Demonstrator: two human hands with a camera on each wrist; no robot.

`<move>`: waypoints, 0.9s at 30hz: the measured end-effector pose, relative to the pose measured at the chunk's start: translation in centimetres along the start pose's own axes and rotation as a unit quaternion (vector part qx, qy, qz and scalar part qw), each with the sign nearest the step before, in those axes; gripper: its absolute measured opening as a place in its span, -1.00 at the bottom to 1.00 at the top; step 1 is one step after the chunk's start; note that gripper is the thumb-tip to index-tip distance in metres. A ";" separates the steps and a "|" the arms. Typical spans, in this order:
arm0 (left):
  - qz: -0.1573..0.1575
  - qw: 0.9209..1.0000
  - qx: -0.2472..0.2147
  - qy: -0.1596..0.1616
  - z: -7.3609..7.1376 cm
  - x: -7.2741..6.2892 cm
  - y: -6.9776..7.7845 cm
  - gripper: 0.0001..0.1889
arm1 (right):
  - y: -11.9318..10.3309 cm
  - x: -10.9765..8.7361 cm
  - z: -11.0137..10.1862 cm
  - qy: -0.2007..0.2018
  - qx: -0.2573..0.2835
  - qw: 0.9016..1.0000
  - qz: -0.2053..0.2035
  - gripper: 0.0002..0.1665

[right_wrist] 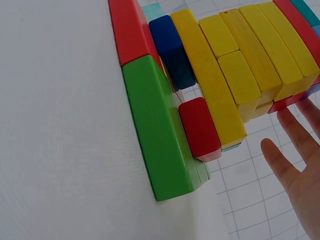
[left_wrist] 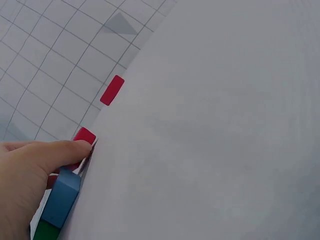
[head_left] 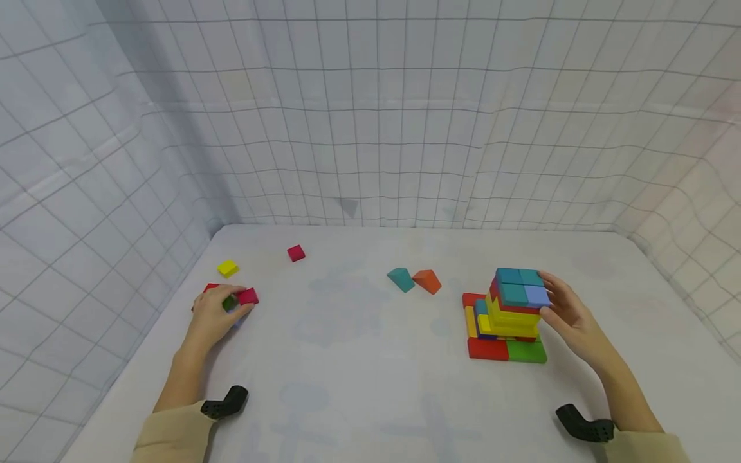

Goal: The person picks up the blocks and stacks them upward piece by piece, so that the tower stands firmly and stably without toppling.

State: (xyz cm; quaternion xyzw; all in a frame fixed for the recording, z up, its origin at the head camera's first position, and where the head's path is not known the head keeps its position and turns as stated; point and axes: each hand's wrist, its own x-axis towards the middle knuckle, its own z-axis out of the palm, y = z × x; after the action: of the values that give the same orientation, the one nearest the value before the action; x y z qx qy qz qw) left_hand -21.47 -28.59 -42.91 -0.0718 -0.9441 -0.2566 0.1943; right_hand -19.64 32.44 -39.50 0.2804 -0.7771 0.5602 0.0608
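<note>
At the left of the table, my left hand (head_left: 211, 318) pinches a small red block (head_left: 248, 296) between thumb and forefinger; its other fingers are mostly hidden. Under and beside that hand lie a green block (left_wrist: 46, 231), a blue block (left_wrist: 62, 195) and another red block (head_left: 211, 287). On the right stands a tower of coloured blocks (head_left: 512, 321), with teal and light blue blocks (head_left: 537, 296) on top. My right hand (head_left: 579, 328) rests its loosely spread fingertips against the tower's right side near the top. Yellow layers (right_wrist: 220, 90) sit above a red and green base (right_wrist: 155, 130).
A yellow block (head_left: 228, 268) and a red block (head_left: 296, 253) lie beyond my left hand. Mid-table are a teal angular block (head_left: 401, 279) and an orange one (head_left: 428, 281). White gridded curtains (head_left: 370, 128) enclose the back and sides of the table (head_left: 359, 373).
</note>
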 end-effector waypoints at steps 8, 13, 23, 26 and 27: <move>0.073 0.991 -0.106 0.037 2.4 2.7 5.3 -0.63 | 0.1 0.0 0.0 -0.002 0.006 1.000 0.002 -0.29; 0.153 0.969 -0.189 0.043 5.1 5.4 11.2 -0.65 | 0.2 0.0 0.0 0.000 0.001 1.000 0.007 -0.29; 0.210 0.932 -0.294 -0.032 10.8 8.1 24.0 -0.66 | 0.1 0.0 0.0 0.003 -0.012 1.000 0.012 -0.29; 0.219 0.924 -0.308 -0.055 12.0 8.3 27.4 -0.66 | 0.1 0.0 0.0 0.003 -0.013 1.000 0.013 -0.29; 0.222 0.922 -0.313 -0.061 12.3 8.3 28.4 -0.66 | 0.1 0.0 0.0 0.003 -0.013 1.000 0.013 -0.29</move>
State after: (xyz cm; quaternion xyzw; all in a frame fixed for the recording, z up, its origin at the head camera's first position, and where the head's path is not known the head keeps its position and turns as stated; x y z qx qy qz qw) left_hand -26.45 2.36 -36.36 -0.3523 -0.7856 -0.4840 0.1563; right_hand -19.66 32.42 -39.59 0.2679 -0.7876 0.5517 0.0595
